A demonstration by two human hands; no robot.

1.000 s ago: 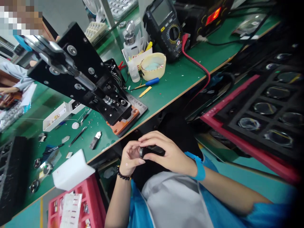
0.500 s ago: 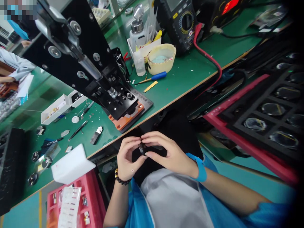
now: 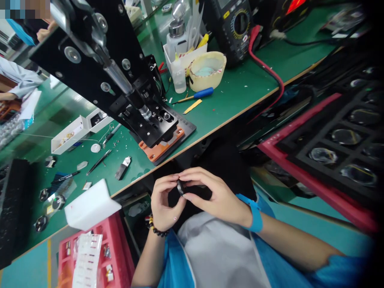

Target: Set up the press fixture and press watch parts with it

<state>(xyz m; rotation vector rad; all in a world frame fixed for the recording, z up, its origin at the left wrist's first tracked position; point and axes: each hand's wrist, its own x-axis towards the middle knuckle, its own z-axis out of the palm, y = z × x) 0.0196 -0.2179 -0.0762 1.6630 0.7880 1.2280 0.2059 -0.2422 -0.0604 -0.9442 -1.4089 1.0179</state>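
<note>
Between my two hands, in front of my lap, a small black round part [image 3: 180, 187] is held nearly edge-on; its exact kind I cannot make out. My left hand [image 3: 165, 198] curls round it from the left, fingertips and thumb at its edge. From the right, my right hand [image 3: 211, 192] pinches the same part between fingers and thumb. Just beyond the hands stands a black toggle press [image 3: 120, 80], with an orange fixture block [image 3: 162, 149] under its head at the edge of the green bench.
A red foam tray [image 3: 115, 236] with a white foam sheet [image 3: 90, 206] is at lower left. Right of me is a red-edged black tray [image 3: 300, 164] of round pieces. A multimeter [image 3: 240, 28], tape roll [image 3: 207, 72] and screwdriver [image 3: 202, 93] lie on the bench. Another person's sleeve [image 3: 18, 76] shows far left.
The black part has turned slightly between my fingers, showing more of its face. My left hand has shifted a little to the right. The view has tilted slightly.
</note>
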